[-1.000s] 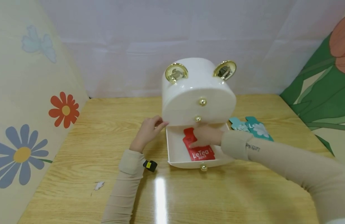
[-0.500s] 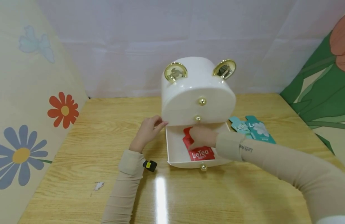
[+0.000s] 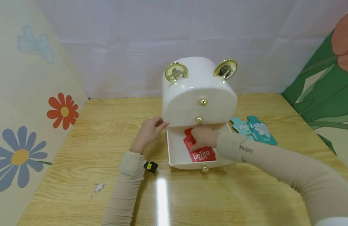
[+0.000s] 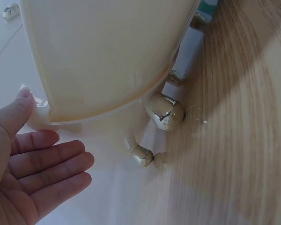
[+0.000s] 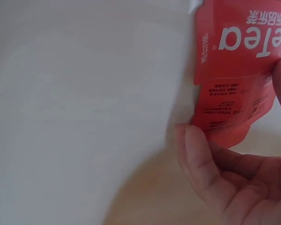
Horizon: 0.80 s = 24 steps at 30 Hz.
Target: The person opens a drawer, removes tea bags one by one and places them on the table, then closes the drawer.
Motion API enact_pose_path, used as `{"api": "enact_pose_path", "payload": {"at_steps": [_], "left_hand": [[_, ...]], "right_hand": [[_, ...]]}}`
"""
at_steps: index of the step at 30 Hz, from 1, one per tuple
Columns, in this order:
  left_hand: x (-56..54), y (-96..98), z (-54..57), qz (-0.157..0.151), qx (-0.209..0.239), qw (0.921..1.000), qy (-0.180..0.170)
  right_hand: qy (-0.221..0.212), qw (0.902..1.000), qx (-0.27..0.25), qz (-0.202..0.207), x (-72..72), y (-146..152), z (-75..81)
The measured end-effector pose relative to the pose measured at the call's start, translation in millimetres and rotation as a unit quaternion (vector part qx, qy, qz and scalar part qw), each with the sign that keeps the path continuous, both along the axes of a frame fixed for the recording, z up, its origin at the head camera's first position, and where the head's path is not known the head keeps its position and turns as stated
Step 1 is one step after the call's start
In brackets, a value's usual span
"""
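A white drawer box (image 3: 200, 78) with gold bear ears stands on the table, its bottom drawer (image 3: 175, 147) pulled out. My left hand (image 3: 148, 133) pinches the box's lower left front corner between thumb and index finger. In the left wrist view, the other fingers (image 4: 61, 171) extend past the corner. My right hand (image 3: 203, 138) reaches inside the drawer and holds a red LeTea card packet (image 3: 203, 156). The right wrist view shows the red packet (image 5: 243, 42) between thumb and fingers, with small print on its lower part. Fingertips behind it are partly hidden.
Two teal LeTea packets (image 3: 262, 130) lie overlapping on the table to the right of the box. Gold feet (image 4: 166, 112) hold the box up. A torn pale mark (image 3: 99, 187) shows at the table's front left. Painted panels flank both sides.
My right hand has shifted slightly left within the drawer, over the red packet. The left hand stays at the box corner. The whole view has drifted a little.
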<state>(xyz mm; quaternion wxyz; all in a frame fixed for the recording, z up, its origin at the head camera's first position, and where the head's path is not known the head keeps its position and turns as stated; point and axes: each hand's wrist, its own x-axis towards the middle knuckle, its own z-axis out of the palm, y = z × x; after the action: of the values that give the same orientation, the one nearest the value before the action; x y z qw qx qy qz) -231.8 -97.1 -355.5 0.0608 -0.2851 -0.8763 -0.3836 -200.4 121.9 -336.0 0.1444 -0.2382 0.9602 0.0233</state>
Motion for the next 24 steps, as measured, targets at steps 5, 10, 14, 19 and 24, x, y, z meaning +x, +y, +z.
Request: {"api": "enact_pose_path", "payload": {"at_steps": [5, 10, 14, 19, 24], "left_hand": [[-0.2, 0.0, 0.0, -0.002, 0.0, 1.0, 0.001], [-0.6, 0.1, -0.8, -0.003, 0.001, 1.0, 0.0], [0.1, -0.2, -0.4, 0.001, 0.002, 1.0, -0.003], [1.3, -0.4, 1.2, 0.001, 0.003, 1.0, -0.001], [1.8, 0.1, 1.9, 0.0, 0.003, 1.0, 0.005]], "right_hand": [[0.011, 0.9999, 0.003, 0.008, 0.5, 0.7, -1.6], [0.039, 0.999, 0.003, 0.022, 2.5, 1.7, -5.9], [0.068, 0.997, 0.007, 0.036, 8.6, 1.3, -4.3], [0.108, 0.9922, 0.016, 0.06, 15.0, 0.6, -1.4], [0.115, 0.9919, -0.022, 0.05, 12.9, 0.0, 0.5]]}}
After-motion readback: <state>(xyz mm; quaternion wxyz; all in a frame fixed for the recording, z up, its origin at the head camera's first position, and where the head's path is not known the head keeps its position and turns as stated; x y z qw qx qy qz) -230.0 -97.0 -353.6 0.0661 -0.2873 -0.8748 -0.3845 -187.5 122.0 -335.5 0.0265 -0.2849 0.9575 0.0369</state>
